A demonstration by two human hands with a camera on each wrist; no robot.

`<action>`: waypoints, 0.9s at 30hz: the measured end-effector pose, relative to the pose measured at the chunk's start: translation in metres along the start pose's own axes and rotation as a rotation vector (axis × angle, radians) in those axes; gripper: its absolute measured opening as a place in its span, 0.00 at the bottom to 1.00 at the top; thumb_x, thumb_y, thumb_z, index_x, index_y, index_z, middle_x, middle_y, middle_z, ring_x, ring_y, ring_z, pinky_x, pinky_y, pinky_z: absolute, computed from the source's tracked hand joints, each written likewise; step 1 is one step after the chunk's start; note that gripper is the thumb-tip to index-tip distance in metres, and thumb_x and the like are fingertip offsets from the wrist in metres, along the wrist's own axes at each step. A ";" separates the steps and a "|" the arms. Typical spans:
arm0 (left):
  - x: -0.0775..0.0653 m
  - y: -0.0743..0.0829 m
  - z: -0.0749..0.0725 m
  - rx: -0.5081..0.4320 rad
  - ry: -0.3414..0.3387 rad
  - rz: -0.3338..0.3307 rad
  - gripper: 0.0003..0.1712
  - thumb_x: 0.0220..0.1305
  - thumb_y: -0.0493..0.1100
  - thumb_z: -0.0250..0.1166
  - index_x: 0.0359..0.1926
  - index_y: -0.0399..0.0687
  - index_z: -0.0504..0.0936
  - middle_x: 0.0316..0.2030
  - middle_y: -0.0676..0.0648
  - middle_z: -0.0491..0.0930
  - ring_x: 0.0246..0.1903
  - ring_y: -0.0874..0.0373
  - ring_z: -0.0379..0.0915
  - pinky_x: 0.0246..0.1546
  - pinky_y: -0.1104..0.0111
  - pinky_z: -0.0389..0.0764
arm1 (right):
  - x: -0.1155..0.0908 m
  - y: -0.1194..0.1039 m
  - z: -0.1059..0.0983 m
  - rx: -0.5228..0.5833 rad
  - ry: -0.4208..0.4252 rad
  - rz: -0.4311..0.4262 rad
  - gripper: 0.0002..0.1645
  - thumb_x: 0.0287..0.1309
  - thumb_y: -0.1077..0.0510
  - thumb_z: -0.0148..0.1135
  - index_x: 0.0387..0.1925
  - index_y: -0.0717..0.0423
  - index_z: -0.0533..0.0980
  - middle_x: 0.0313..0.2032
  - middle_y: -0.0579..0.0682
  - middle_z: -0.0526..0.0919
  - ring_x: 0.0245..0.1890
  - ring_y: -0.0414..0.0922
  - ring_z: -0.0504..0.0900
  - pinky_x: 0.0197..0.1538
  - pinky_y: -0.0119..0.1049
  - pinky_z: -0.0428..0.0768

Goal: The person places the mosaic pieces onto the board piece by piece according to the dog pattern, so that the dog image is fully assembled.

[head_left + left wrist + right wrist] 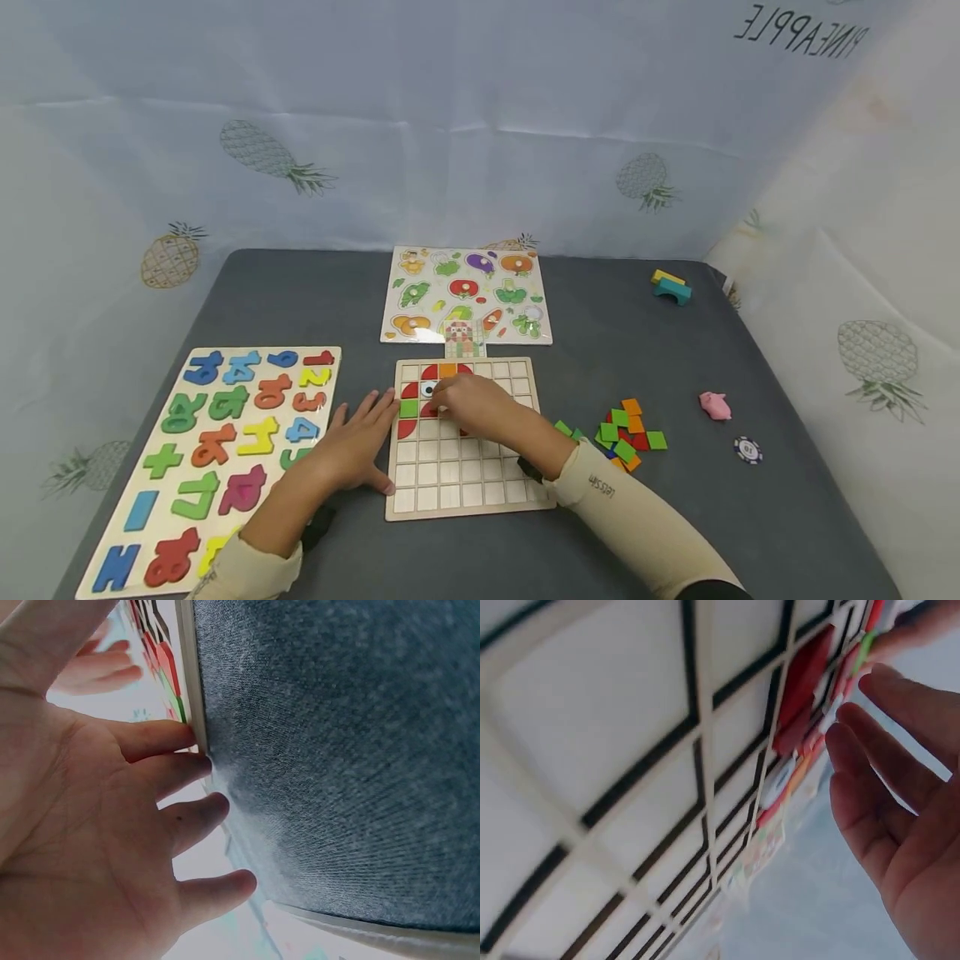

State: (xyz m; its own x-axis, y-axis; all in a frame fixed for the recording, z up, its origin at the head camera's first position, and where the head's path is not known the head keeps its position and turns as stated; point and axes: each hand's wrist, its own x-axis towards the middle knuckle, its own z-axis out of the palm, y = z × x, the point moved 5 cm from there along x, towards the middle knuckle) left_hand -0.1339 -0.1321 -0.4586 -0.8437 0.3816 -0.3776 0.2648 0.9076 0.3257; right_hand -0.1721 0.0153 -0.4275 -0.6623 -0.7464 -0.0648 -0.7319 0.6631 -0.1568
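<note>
A wooden grid board [472, 497] lies mid-table, with red, green and orange tiles and an eye tile [428, 388] in its upper part. My right hand [480, 408] is over these tiles, fingertips down near a red piece [427, 411]. In the right wrist view its fingers [870, 802] lie close together, and no piece shows between them. The fingers hide part of the pattern in the head view. My left hand [348, 450] is spread at the board's left edge, thumb and fingertips touching it. A small pattern card [464, 340] lies just beyond the board.
At left lies a number puzzle board [251, 379]; a vegetable puzzle board [442, 308] is at the back. Loose coloured tiles [630, 433] are heaped right of the grid. Farther right are a pink pig [715, 406], a poker chip [747, 450] and toy blocks [672, 290].
</note>
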 end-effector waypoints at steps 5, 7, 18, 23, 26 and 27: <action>0.001 -0.001 0.000 -0.018 0.000 0.011 0.69 0.23 0.59 0.77 0.68 0.43 0.53 0.69 0.41 0.45 0.68 0.42 0.34 0.60 0.38 0.36 | -0.040 0.032 -0.015 0.136 0.034 0.159 0.11 0.54 0.58 0.62 0.42 0.49 0.80 0.41 0.42 0.81 0.41 0.37 0.78 0.42 0.31 0.77; 0.001 -0.002 0.000 -0.019 0.004 0.020 0.69 0.23 0.59 0.77 0.68 0.43 0.53 0.69 0.41 0.45 0.68 0.42 0.34 0.60 0.38 0.36 | -0.064 0.053 -0.021 0.150 0.021 0.267 0.09 0.55 0.58 0.61 0.39 0.49 0.81 0.37 0.42 0.81 0.37 0.37 0.78 0.39 0.32 0.77; -0.001 -0.007 0.001 -0.046 0.017 0.046 0.69 0.23 0.58 0.78 0.68 0.41 0.53 0.69 0.40 0.45 0.68 0.41 0.34 0.59 0.37 0.35 | -0.200 0.134 -0.024 0.198 -0.133 0.687 0.03 0.51 0.63 0.61 0.31 0.57 0.79 0.27 0.47 0.78 0.23 0.42 0.71 0.28 0.38 0.74; -0.002 -0.007 0.003 -0.044 0.014 0.042 0.69 0.24 0.59 0.78 0.68 0.42 0.52 0.70 0.42 0.44 0.68 0.42 0.34 0.60 0.38 0.36 | -0.219 0.140 -0.013 0.237 -0.118 0.705 0.09 0.46 0.64 0.66 0.34 0.58 0.80 0.33 0.50 0.81 0.30 0.44 0.75 0.38 0.44 0.78; -0.002 -0.005 0.002 -0.047 0.019 0.046 0.69 0.24 0.58 0.78 0.68 0.43 0.52 0.70 0.42 0.44 0.68 0.43 0.34 0.60 0.38 0.36 | -0.225 0.141 -0.010 0.249 -0.092 0.715 0.10 0.45 0.66 0.66 0.34 0.59 0.81 0.33 0.52 0.81 0.31 0.46 0.76 0.40 0.46 0.78; -0.001 -0.004 0.002 -0.047 0.020 0.047 0.69 0.24 0.58 0.78 0.68 0.43 0.52 0.70 0.42 0.44 0.68 0.43 0.34 0.60 0.38 0.36 | -0.226 0.141 -0.009 0.247 -0.084 0.716 0.10 0.44 0.67 0.66 0.34 0.60 0.81 0.33 0.52 0.81 0.31 0.46 0.77 0.40 0.46 0.78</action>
State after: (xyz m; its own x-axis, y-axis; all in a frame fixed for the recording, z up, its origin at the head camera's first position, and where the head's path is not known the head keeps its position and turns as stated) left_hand -0.1330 -0.1363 -0.4610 -0.8403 0.4196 -0.3433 0.2824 0.8793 0.3835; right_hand -0.1271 0.2782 -0.4258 -0.9401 -0.1476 -0.3074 -0.0648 0.9624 -0.2639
